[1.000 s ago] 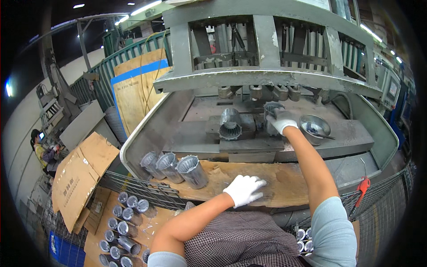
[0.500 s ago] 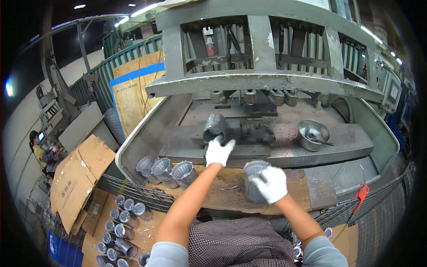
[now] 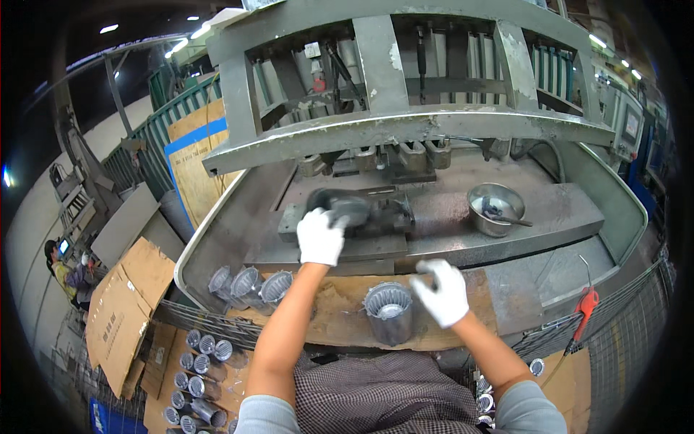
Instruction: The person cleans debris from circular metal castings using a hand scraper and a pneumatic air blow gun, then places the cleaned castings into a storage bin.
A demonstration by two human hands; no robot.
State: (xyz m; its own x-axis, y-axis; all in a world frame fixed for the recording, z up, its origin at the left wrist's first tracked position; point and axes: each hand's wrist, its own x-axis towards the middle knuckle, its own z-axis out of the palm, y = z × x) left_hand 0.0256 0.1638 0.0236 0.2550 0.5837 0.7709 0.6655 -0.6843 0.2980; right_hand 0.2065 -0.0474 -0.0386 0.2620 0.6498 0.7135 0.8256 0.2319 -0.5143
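My left hand (image 3: pixel 323 237), in a white glove, is closed on a dark metal cylinder (image 3: pixel 338 205) that lies tilted over the fixture on the machine bed. The cylinder and the fingers are smeared by motion. My right hand (image 3: pixel 442 293), gloved too, hovers with its fingers apart, holding nothing. Just left of it a grey metal cup (image 3: pixel 389 322) with inner fins stands upright on a wooden board (image 3: pixel 334 307). Several similar finned cups (image 3: pixel 248 283) stand at the board's left end, one partly behind my left forearm.
A steel bowl (image 3: pixel 473 210) with a handled tool rests on the machine bed. The heavy grey frame (image 3: pixel 405 124) overhangs it. A red air gun (image 3: pixel 587 302) hangs at the right. Several metal cylinders (image 3: pixel 208 412) lie on cardboard at lower left. Another person (image 3: pixel 69 271) is far left.
My right hand has let go of the finned cup and moved up and right of it. My left hand has tipped the dark cylinder from near upright to lying over. The view has shifted slightly.
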